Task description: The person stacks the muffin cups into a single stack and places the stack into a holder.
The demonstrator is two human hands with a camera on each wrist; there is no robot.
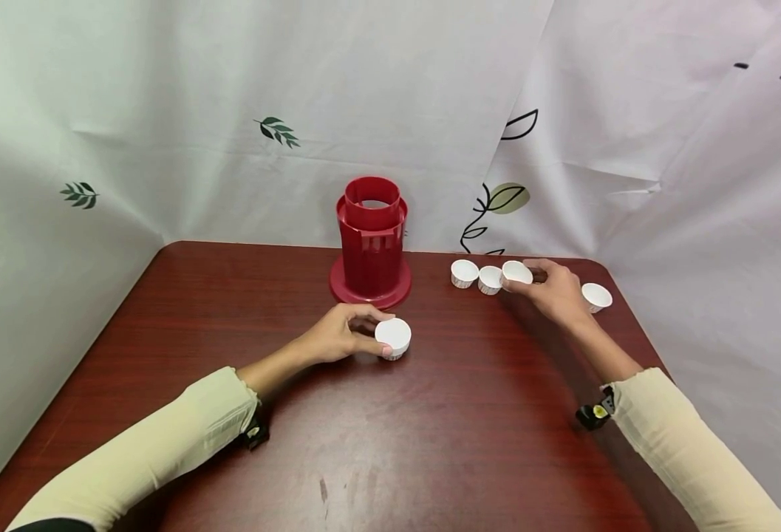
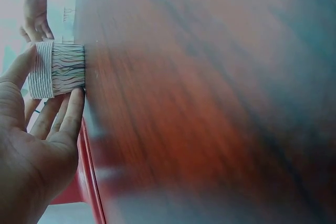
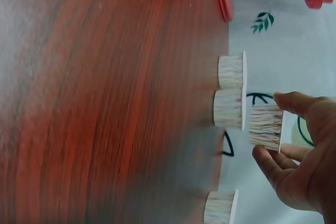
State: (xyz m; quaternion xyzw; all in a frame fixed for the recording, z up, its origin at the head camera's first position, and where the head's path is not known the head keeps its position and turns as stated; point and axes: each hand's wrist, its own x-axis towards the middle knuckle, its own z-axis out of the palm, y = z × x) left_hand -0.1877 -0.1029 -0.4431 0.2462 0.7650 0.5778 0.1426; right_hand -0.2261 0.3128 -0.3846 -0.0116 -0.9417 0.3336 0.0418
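Note:
My left hand [image 1: 343,334] grips a short stack of white paper baking cups [image 1: 393,338] on the middle of the table, thumb on the near side. In the left wrist view, several rims of that stack [image 2: 56,71] show packed together above one patterned wall. At the back right, my right hand [image 1: 556,292] pinches a single paper cup [image 1: 517,273] by its sides. The right wrist view shows this cup [image 3: 266,126] lifted off the tabletop, mouth up. Just left of it stand two more cups [image 1: 465,273], side by side. Another cup [image 1: 596,296] stands to the right of the hand.
A red cylindrical holder [image 1: 372,251] with a round base stands at the table's back, behind the left hand. The dark wood table [image 1: 397,443] ends at a white, leaf-printed curtain [image 1: 217,96] at the back and sides.

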